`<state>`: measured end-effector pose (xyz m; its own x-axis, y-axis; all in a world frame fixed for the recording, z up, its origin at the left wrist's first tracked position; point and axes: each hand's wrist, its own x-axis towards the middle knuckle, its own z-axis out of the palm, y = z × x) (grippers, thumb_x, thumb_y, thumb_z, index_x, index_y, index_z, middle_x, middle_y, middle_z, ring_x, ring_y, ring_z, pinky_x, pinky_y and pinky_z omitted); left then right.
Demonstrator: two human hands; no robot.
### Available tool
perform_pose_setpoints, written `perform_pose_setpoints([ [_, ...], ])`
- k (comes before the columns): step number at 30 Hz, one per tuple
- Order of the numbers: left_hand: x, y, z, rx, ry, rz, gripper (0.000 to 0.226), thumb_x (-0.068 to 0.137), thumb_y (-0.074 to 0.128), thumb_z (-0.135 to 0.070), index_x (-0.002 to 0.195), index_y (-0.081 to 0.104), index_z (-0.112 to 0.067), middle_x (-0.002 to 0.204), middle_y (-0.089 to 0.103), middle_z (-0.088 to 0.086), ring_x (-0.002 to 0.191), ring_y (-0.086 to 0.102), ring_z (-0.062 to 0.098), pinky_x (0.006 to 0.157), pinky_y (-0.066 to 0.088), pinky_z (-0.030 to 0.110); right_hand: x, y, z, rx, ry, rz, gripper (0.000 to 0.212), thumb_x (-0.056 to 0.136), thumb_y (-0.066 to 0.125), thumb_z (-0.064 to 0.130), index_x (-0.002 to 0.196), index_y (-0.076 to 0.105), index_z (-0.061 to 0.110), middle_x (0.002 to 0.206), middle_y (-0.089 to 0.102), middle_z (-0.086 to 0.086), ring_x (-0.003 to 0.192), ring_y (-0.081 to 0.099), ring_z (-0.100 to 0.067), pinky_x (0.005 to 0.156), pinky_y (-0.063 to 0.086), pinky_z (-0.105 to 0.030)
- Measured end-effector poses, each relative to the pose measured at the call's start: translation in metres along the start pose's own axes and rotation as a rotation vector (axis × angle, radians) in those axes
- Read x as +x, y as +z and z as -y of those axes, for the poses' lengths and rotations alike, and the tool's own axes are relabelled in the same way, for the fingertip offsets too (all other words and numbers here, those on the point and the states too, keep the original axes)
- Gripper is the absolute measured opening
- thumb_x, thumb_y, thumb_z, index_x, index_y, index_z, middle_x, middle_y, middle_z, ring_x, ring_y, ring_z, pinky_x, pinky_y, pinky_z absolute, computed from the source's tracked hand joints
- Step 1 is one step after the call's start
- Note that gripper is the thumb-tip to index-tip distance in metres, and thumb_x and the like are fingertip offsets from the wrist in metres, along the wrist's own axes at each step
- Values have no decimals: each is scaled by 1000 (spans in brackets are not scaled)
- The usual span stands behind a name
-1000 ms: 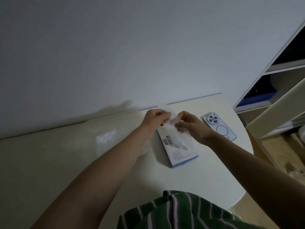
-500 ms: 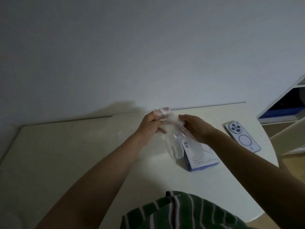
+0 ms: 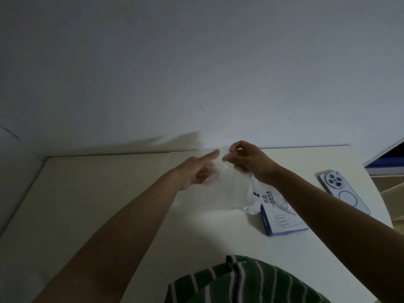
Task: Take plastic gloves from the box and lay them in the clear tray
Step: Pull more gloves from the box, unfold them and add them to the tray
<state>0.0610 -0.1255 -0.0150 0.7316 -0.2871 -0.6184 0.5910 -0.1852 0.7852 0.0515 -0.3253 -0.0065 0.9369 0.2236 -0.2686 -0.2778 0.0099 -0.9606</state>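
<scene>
A thin clear plastic glove [image 3: 231, 189] hangs spread between my two hands above the white table [image 3: 109, 193]. My right hand [image 3: 247, 159] pinches its top edge with curled fingers. The curled lower fingers of my left hand [image 3: 196, 171] hold the glove's left edge, and its index finger points straight toward the wall. The white and blue glove box [image 3: 284, 219] lies flat on the table under my right forearm, with more crumpled plastic sticking out of its near-left end. The clear tray does not show plainly; only a faint sheen lies under the glove.
A white phone [image 3: 343, 191] lies face down at the table's right edge. A white wall runs along the table's far side and a shelf unit [image 3: 389, 156] stands at the far right. My green striped shirt [image 3: 240, 281] fills the bottom.
Both hands have lifted and pulled apart, spreading the glove wider above the table. My left index finger has straightened. The view has shifted left, so the box and phone sit further right.
</scene>
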Motion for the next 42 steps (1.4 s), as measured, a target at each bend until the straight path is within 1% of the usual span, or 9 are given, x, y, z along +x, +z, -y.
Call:
perform_pose_setpoints([
  [5, 5, 7, 6, -32, 160, -90, 12, 95, 60, -14, 85, 59, -6, 67, 60, 11, 53, 64, 19, 55, 55, 26, 11, 4, -8, -224, 66, -39, 22, 84, 71, 3, 100, 58, 11, 85, 62, -8, 53, 50, -12, 47, 39, -20],
  [8, 14, -7, 10, 374, 290, -376, 9, 98, 50, -20, 94, 52, -12, 67, 56, 0, 43, 53, 18, 39, 39, 19, 15, -8, -10, -350, 64, -200, 20, 83, 71, 0, 98, 62, 10, 86, 67, -6, 57, 54, -13, 52, 45, -21],
  [14, 24, -25, 32, 1058, 322, -516, 20, 100, 37, -17, 105, 55, -10, 100, 64, 12, 92, 60, 32, 67, 37, 31, 20, 4, -14, -934, -466, -502, 20, 81, 72, 13, 98, 64, 18, 102, 61, 1, 92, 52, -14, 81, 40, -31],
  [16, 27, -24, 38, 1142, 313, -531, 19, 99, 36, -13, 107, 53, -9, 100, 64, 14, 90, 59, 33, 67, 39, 33, 19, 26, -15, -931, -547, -330, 16, 82, 68, 11, 94, 64, 20, 95, 61, 4, 83, 54, -10, 78, 45, -29],
  [20, 32, -23, 44, 1292, 249, -522, 18, 98, 39, -7, 112, 49, -7, 98, 64, 14, 83, 59, 28, 63, 40, 33, 26, 53, -46, -1145, -123, 143, 29, 87, 67, 16, 115, 59, 21, 108, 58, 1, 88, 58, -12, 87, 53, -32],
  [27, 30, -19, 44, 1454, 425, -612, 24, 85, 54, -2, 107, 51, -8, 104, 52, 12, 86, 56, 26, 65, 43, 30, 40, 68, -86, -1218, 155, 268, 62, 88, 68, 19, 143, 40, 22, 134, 43, -9, 116, 52, -25, 100, 45, -34],
  [30, 33, -7, 46, 1405, 395, -465, 18, 89, 56, -13, 106, 52, -10, 104, 55, 11, 89, 61, 28, 66, 44, 32, 47, 73, -93, -1191, 171, 281, 69, 85, 70, 15, 145, 35, 17, 132, 40, -12, 112, 50, -27, 93, 44, -31],
  [35, 52, -14, 71, 1204, -127, -139, 87, 81, 74, -30, 144, 20, -7, 137, 37, 20, 122, 49, 36, 93, 44, 37, 53, 68, -97, -1233, 222, 278, 85, 79, 78, 21, 149, 30, 19, 142, 29, -13, 125, 44, -31, 102, 42, -35],
  [42, 53, -23, 82, 1342, -266, -120, 124, 75, 80, -32, 147, -15, 5, 147, 11, 30, 131, 40, 39, 101, 40, 34, 49, 62, -112, -1399, 309, 248, 91, 86, 70, 24, 153, 8, 24, 150, 16, -24, 133, 32, -45, 108, 34, -45],
])
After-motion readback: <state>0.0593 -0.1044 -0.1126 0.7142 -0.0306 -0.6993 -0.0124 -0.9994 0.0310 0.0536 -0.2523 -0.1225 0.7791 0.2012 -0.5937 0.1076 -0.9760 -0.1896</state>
